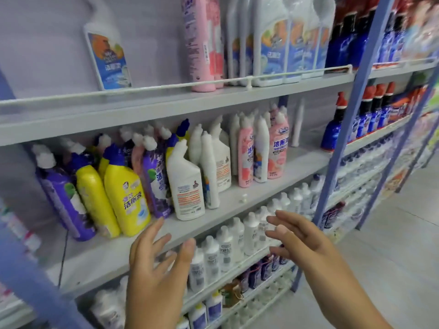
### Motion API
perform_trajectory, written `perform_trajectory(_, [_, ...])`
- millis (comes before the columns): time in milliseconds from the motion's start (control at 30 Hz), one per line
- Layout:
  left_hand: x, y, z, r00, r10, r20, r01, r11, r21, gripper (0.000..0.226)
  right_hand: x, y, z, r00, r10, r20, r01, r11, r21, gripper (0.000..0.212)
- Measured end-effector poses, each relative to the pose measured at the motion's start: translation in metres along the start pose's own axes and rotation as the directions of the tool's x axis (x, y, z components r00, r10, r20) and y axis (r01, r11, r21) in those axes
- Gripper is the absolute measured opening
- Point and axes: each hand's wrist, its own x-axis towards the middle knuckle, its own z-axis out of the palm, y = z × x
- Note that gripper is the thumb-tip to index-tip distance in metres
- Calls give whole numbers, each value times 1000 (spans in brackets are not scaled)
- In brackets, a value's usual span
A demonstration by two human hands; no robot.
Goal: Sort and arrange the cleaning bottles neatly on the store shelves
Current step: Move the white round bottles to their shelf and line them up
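**A:** so what's going on at the shelves right now?

**B:** both hands are up in front of the middle shelf (273, 186), holding nothing. The left hand (152, 264) has its fingers spread loose, fingertips just below the shelf's front edge, right under the yellow bottle (127, 193). The right hand (299, 236) is open too, fingers pointing left, hovering over the row of small white bottles (237, 238) 1 shelf down.

**A:** and the cleaning bottles?

**B:** crowded on the left half of that middle shelf, all mixed. A purple bottle (64, 193) leans at the far left, then 2 yellow ones, another purple, then a white bottle (186, 184) turned with its back label out. Further right there's a pink bottle (244, 153) and another pink one (278, 148) with white ones between. The right end of the shelf is bare apart from a little white bit (244, 197) lying loose.

**A:** top shelf?

**B:** 1 white bottle with a blue label (109, 55) alone at the left, a tall pink bottle (202, 43) and more white ones packed to the right.
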Motion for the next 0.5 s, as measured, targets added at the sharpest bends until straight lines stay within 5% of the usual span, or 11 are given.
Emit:
perform_trajectory(167, [-11, 21, 80, 968, -184, 169, 181, 983, 36, 44, 20, 1, -60, 998, 39, 45, -39, 999, 7, 47])
perform_trajectory(500, [3, 19, 166, 942, -241, 231, 218, 968, 123, 42, 73, -8, -118, 997, 14, 77, -14, 1000, 8, 53])
